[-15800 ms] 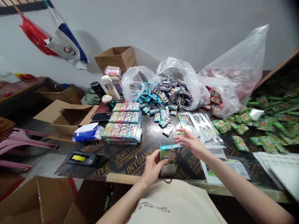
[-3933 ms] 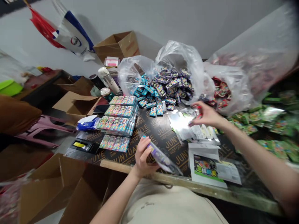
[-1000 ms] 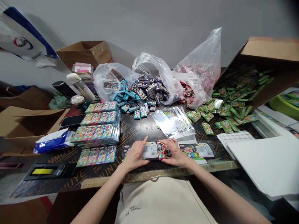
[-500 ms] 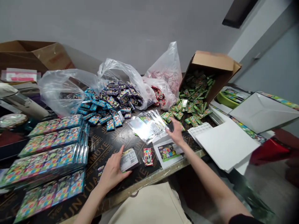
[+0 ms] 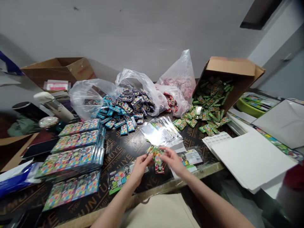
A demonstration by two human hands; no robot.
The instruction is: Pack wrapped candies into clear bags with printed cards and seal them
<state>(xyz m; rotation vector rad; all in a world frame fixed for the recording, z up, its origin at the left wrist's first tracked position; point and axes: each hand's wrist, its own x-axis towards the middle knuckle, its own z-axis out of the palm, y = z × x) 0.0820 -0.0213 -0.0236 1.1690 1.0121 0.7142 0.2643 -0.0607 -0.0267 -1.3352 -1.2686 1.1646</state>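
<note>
My left hand (image 5: 138, 167) and my right hand (image 5: 171, 159) meet above the near edge of the dark table (image 5: 118, 150). Both pinch a small green candy packet (image 5: 155, 152) between their fingertips. Just below it a small red packet (image 5: 159, 168) lies on the table. A flat printed bag with a green label (image 5: 118, 179) lies under my left wrist. Another printed bag (image 5: 190, 156) lies to the right of my right hand. A fan of clear silver bags (image 5: 159, 131) lies just beyond my hands.
Stacks of filled colourful bags (image 5: 76, 148) lie at left. Plastic bags of blue and purple packets (image 5: 125, 106) and red packets (image 5: 174, 95) sit at the back. A tipped cardboard box (image 5: 234, 68) spills green packets (image 5: 206, 118). White sheets (image 5: 249, 156) overhang the right edge.
My right hand came back from the green pile with a green packet. My left hand left the flat bag and joined it. The camera swung slightly left.
</note>
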